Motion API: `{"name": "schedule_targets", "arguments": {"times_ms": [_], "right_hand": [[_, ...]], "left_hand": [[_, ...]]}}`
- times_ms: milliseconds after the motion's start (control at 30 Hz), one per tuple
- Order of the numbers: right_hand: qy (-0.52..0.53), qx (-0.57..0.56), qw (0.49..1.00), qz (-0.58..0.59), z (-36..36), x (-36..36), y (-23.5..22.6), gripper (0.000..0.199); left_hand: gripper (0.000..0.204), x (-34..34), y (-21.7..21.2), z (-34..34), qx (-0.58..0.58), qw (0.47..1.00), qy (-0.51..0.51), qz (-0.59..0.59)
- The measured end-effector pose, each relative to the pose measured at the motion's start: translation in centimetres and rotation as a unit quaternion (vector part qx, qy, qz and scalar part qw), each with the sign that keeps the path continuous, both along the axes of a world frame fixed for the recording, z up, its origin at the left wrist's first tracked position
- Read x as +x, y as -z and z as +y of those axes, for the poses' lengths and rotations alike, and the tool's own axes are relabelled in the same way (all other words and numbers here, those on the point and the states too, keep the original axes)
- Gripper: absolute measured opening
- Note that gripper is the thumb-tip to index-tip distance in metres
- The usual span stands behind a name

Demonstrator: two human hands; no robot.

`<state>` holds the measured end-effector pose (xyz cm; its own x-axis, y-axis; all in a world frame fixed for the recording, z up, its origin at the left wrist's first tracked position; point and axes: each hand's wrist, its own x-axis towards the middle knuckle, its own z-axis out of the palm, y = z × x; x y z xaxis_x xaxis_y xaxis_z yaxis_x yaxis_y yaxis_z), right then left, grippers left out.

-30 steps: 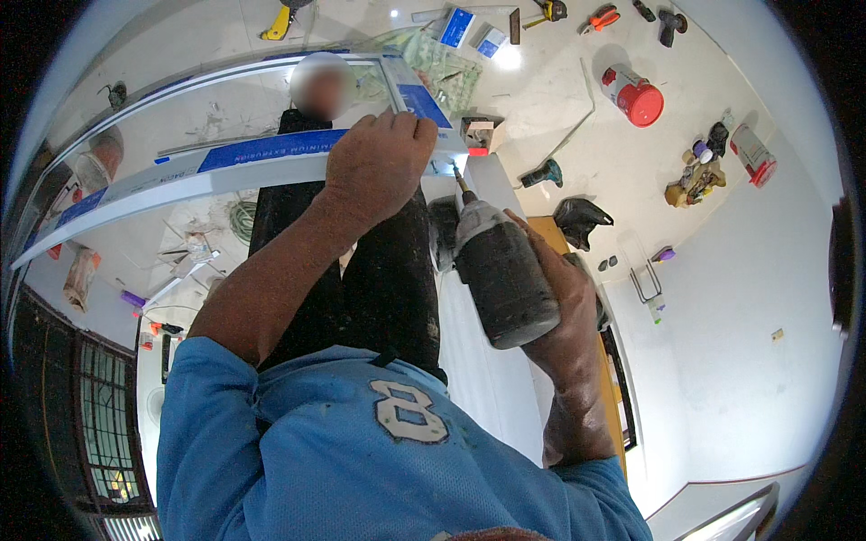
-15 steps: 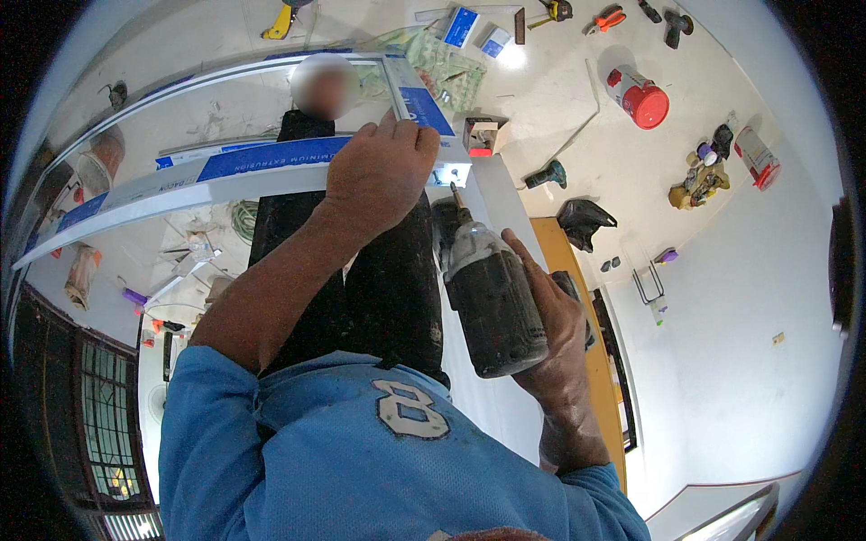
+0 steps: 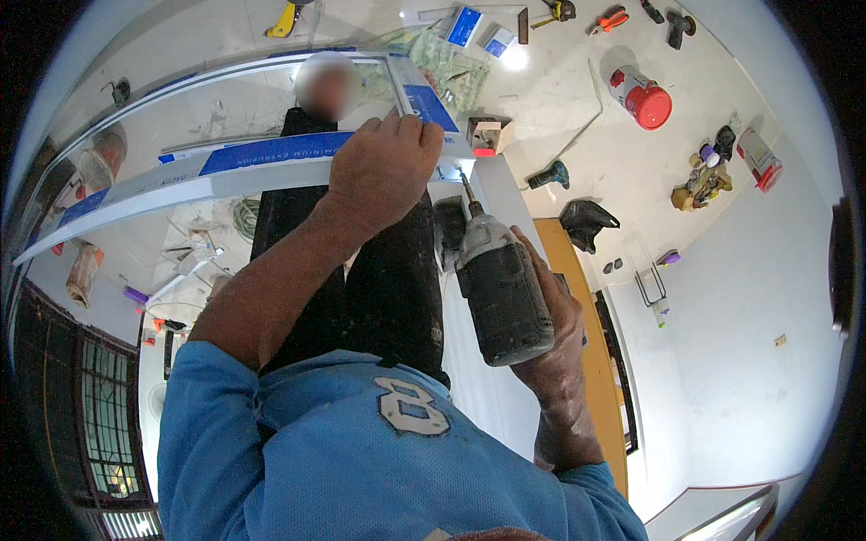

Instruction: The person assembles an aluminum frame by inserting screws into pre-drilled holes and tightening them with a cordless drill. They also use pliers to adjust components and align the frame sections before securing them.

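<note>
A white aluminium frame (image 3: pixel 271 171) with blue protective film lies across my legs, its near bar running from the far left to a corner right of centre. My left hand (image 3: pixel 383 167) is closed over that bar beside the corner, fingers wrapped over its far edge. In my right hand (image 3: pixel 555 329) is a dusty black-and-grey cordless drill (image 3: pixel 505 302), its body tilted up toward the frame. The bit (image 3: pixel 469 191) reaches the corner's end face, where a small bright spot shows. Whether the tip is in a hole or screw, I cannot tell.
Right of the drill runs a wooden edge (image 3: pixel 582 307). Beyond lie a red-lidded bucket (image 3: pixel 648 104), a second drill (image 3: pixel 548 176), a small open box (image 3: pixel 484 135), a black bag (image 3: pixel 586 224), orange-handled pliers (image 3: pixel 609 20) and a tape measure (image 3: pixel 561 11). A coiled hose (image 3: pixel 245 219) lies left of my legs.
My right hand has moved the drill slightly up and right, bringing the bit from just below the frame's corner onto its end face. My left hand keeps its hold.
</note>
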<state>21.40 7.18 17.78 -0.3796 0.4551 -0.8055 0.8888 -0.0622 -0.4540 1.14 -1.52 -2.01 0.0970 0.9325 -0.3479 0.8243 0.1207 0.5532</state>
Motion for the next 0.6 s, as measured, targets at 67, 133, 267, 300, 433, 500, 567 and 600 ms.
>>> {"name": "schedule_targets", "arguments": {"times_ms": [67, 133, 267, 300, 433, 500, 567, 600], "right_hand": [[-0.002, 0.003, 1.0, -0.004, 0.01, 0.16, 0.04, 0.09], [0.023, -0.01, 1.0, 0.004, 0.09, 0.28, 0.15, 0.091], [0.014, 0.005, 1.0, 0.005, 0.33, 0.17, 0.17, 0.092], [0.02, -0.004, 1.0, 0.005, 0.39, 0.11, 0.03, 0.092], [0.023, -0.02, 1.0, 0.005, 0.69, -0.05, -0.31, 0.092], [0.028, -0.026, 0.999, -0.001, 0.68, -0.04, -0.2, 0.091], [0.049, -0.038, 0.998, -0.016, 0.55, -0.05, 0.04, 0.09], [0.039, -0.028, 0.999, -0.003, 0.47, -0.07, 0.16, 0.089]], "left_hand": [[0.027, 0.02, -0.03, 0.03, -0.007, 1.0, 0.001, 0.002], [0.027, 0.04, -0.02, 0.05, -0.008, 1.0, 0.0, 0.005], [0.026, 0.05, 0.04, 0.04, -0.006, 1.0, 0.002, 0.007], [0.026, 0.07, 0.01, 0.0, -0.011, 1.0, 0.003, 0.006], [0.025, 0.07, -0.04, 0.06, -0.017, 1.0, 0.004, 0.007], [0.025, 0.02, -0.08, 0.13, -0.029, 1.0, 0.0, -0.006], [0.025, -0.07, -0.11, 0.2, -0.021, 1.0, 0.003, 0.001], [0.025, -0.06, -0.16, 0.19, -0.017, 1.0, 0.001, 0.002]]}}
